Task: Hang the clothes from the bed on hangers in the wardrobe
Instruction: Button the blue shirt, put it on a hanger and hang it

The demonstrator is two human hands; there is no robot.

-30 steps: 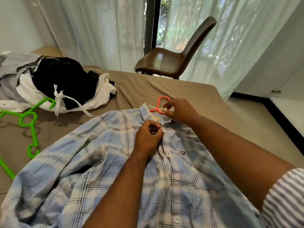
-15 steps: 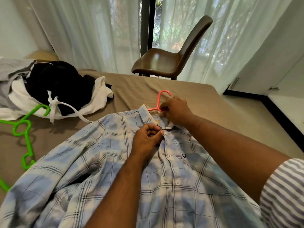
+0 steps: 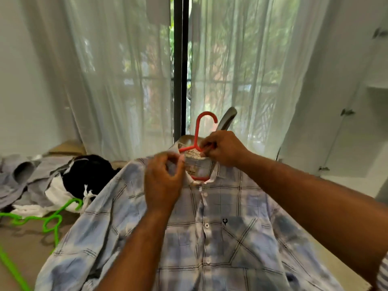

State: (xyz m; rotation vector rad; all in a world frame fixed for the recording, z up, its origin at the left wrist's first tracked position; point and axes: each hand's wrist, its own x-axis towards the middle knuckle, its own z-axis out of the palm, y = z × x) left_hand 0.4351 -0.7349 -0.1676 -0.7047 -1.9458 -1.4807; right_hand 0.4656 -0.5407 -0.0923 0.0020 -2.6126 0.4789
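Plaid shirt (image 3: 210, 227), blue and white, faces the camera front-on. Its long axis runs from the collar at centre frame down to the bottom edge, button placket nearly vertical, chest pocket on the viewer's right. The hem is out of frame. Red hanger (image 3: 197, 131) sits inside the collar, stem upright, hook pointing up with its tip curling down to the right; a short piece of its lower bar shows in the open neck. Right hand (image 3: 222, 149) is at the base of the stem, fingers curled round the hanger just above the collar label. Left hand (image 3: 162, 181) is just beside it, lower and to the left, thumb and fingers pinching the collar edge on that side. Both hands meet at the neck; the shirt body hangs below them. On the bed (image 3: 27, 248), left: pile of clothes (image 3: 84, 177), black, white and grey, with green hangers (image 3: 52, 219) in front of it.
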